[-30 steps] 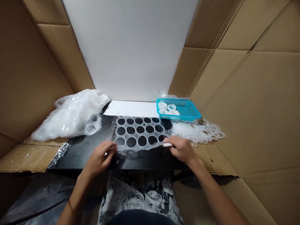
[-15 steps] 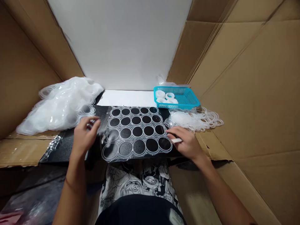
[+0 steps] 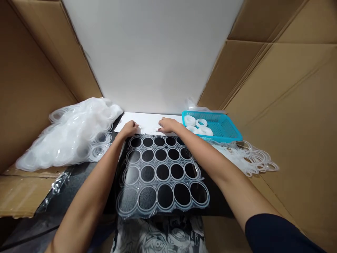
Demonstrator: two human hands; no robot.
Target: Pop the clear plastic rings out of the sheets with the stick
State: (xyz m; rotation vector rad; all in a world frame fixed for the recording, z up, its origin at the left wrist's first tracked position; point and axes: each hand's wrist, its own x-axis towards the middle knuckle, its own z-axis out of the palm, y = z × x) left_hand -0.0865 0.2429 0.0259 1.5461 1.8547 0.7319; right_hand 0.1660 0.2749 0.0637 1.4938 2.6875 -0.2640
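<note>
A clear plastic sheet of joined rings (image 3: 155, 179) lies over the black work surface, its near edge hanging at the front of the table. At its far left corner my left hand (image 3: 129, 128) is closed, fingertips pinched on a shiny bit of the sheet's far edge. My right hand (image 3: 168, 125) is also closed near the far edge, over a white paper strip (image 3: 150, 121). Its fingers seem to pinch the sheet there. A thin whitish sliver shows at the right fingertips; whether the small white tool is still in this hand, I cannot tell.
On the left sits a heaped clear bag of rings (image 3: 71, 137), with loose rings (image 3: 98, 151) beside it. A blue basket (image 3: 225, 128) holding several white ring rolls stands at the back right. Trimmed ring scraps (image 3: 252, 158) lie before it. Cardboard walls (image 3: 284, 105) enclose both sides.
Both hands have moved forward and inward from the sheet's sides to its far edge. The sheet appears nearer to me. The white tool in my right hand no longer shows clearly.
</note>
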